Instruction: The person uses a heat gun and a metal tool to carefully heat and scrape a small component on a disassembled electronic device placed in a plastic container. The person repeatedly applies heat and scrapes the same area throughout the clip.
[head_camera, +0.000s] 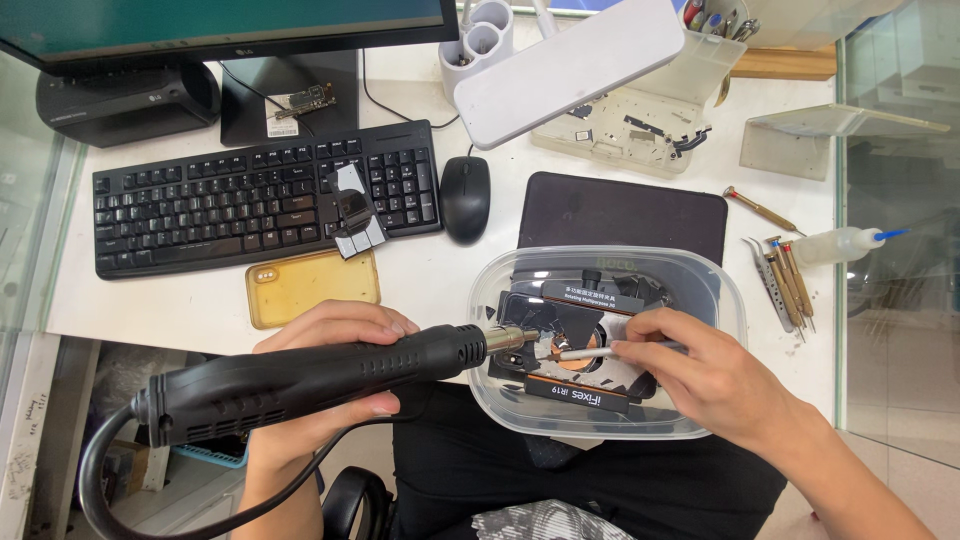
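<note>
Head view, looking down over the desk: the left hand (325, 375) is wrapped closed around the handle of a black hot-air gun (300, 380), fingers curled over its top, with the cable looping off below the wrist. Just past that grip, the gun's metal nozzle (512, 338) reaches over the rim of a clear plastic tub (720, 300) and points at a shiny round part (580, 350) clamped in a black holding fixture (580, 345) inside the tub. The right hand (700, 375) is pinched shut on a pair of tweezers (585, 352), whose tips lie right at that part, almost meeting the nozzle. Beyond the right hand's knuckles, a dark mat (625, 210) lies behind the tub, and off to its outer side sit several tweezers and picks (785, 275) and a small squeeze bottle (840, 243). Beyond the left hand lie a yellow phone case (312, 287), a black keyboard (260, 205) and a mouse (466, 197).
</note>
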